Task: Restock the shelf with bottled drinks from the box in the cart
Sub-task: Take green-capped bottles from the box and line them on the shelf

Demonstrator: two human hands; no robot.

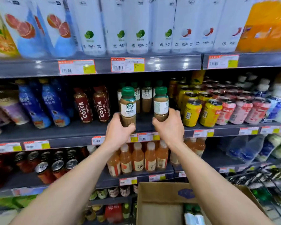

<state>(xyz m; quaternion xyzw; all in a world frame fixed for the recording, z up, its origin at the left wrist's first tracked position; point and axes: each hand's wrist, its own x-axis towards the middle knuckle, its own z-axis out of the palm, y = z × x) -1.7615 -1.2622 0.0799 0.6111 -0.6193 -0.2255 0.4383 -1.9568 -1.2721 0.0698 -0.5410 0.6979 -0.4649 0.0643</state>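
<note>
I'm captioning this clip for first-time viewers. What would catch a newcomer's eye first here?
Dead centre, the left hand and right hand each grip a green-capped coffee bottle, the left bottle and the right bottle, upright at the front of the middle shelf. Just to their right stand bright yellow cans; at the bottom right, an open cardboard box shows more green caps inside.

Grey metal shelves (39, 69) ran across the whole view in several tiers. Orange and yellow price tags (127, 64) sat along their front edges, and bright spots of light glinted on the top strip. Yellow and pink cans (211, 112) stood at the right, tall white bottles (113, 25) above.
</note>
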